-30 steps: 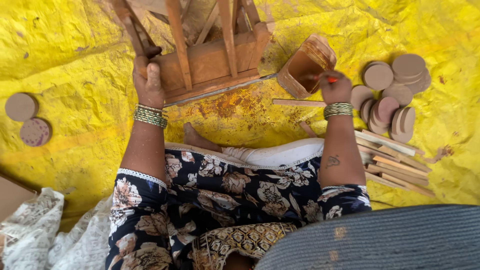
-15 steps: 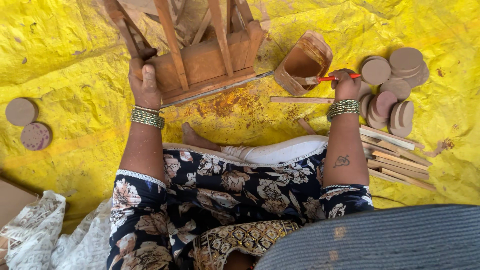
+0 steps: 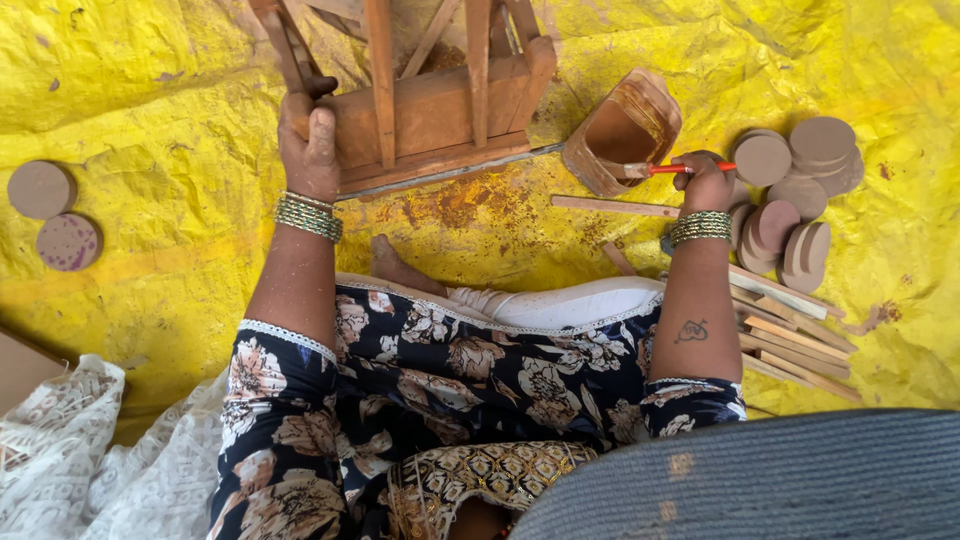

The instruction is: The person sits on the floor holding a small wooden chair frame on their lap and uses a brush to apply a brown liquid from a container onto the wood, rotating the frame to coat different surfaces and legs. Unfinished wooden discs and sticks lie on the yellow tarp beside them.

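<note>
From my remote seat I take the wooden frame [image 3: 430,100] as the landmark. My left hand [image 3: 308,140] is closed around 1 of its slanted legs at its left end, steadying it on the yellow sheet [image 3: 150,80]. My right hand [image 3: 705,182], to the right of the frame, is pinched shut on a red-handled brush [image 3: 672,169] whose bristle end sits inside the cut-open brown container [image 3: 625,130] lying just beside the frame's right corner.

What worries me: the container lies on its side, so pressing the brush in too hard could roll it and spill its contents onto the sheet, which already shows brownish stains in front of the frame. A loaded brush could also drip on my knee or the loose wooden strips [image 3: 790,320] below the container. If my left grip slackens, the frame may tip.

The frame looks like raw, light-brown timber, slatted, with a thick crossbar facing me. A heap of round wooden discs [image 3: 800,190] lies farther right of it, and 2 more discs [image 3: 55,215] lie well to its left.
</note>
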